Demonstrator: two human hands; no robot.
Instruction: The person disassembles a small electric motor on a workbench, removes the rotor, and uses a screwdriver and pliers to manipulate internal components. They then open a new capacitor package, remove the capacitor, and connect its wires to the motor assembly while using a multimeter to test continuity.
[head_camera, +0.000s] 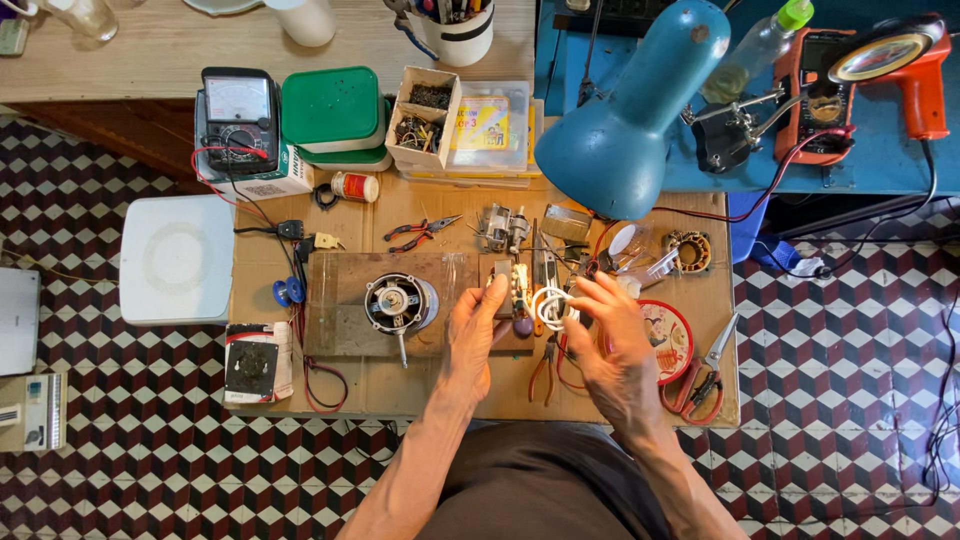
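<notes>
L hand (474, 338): lying flat on the cardboard-covered tabletop (400, 385), fingers stretched fwd, tips touching a small brown terminal block w/ metal parts (510, 290); not gripping anything.
R hand (612, 350): fingers curling round a white coiled wire loop (551, 307), pinching it just above the tabletop, right beside the block.
Near hands: red-handled pliers (546, 372) lying btwn the two wrists; red-handled scissors (706, 372) to the R, near the edge.
Wooden board (345, 300): round grey fan motor w/ shaft (398, 304) sitting on it, just L of the L hand.
Risk 1: wire loop looks springy; a loose pinch could be letting it uncoil or slip off, I'd judge.
Risk 2: R elbow is close to the scissors; a sweep could be knocking them off the edge.
Risk 3: red & black leads (262, 215) trailing across the tabletop could be snagging.
Containers, further back: open cardboard box (424, 118) holding small dark parts; stacked green-lidded tubs (333, 112), contents hidden; white cup (456, 30) holding pens/tools.
Farthest: blue metal desk lamp (628, 112) hanging over the R side.
</notes>
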